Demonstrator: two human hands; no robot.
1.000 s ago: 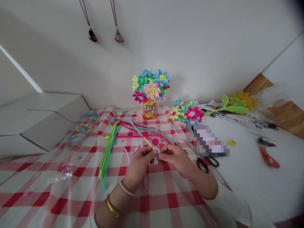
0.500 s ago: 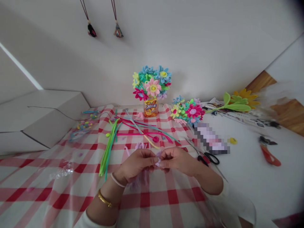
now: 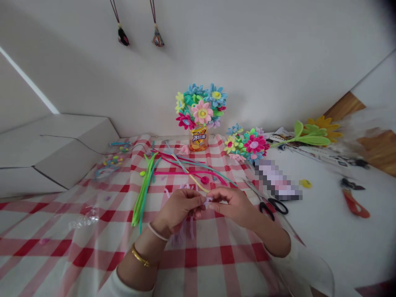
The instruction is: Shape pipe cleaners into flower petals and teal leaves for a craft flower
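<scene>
My left hand (image 3: 180, 208) and my right hand (image 3: 232, 203) meet above the red-and-white checked tablecloth (image 3: 77, 255), fingertips pinched together on a pale pink pipe cleaner (image 3: 206, 201). Its loose ends hang below my left hand, blurred. Just beyond my fingers lie pink, yellow and teal pipe cleaners (image 3: 192, 169) and a small pink pom-pom (image 3: 204, 180). A bundle of green pipe cleaners (image 3: 142, 192) lies to the left of my left hand.
An orange can holding pipe-cleaner flowers (image 3: 199, 138) stands at the back. More flowers (image 3: 247, 145) lie to its right. Black-handled scissors (image 3: 272, 205) sit by my right forearm. Orange pliers (image 3: 355, 204) lie far right. A white box (image 3: 46, 152) borders the left.
Both hands stayed pinched together on the pink pipe cleaner, shifting slightly while working it. The view drifted a little, so the scene moved to the right.
</scene>
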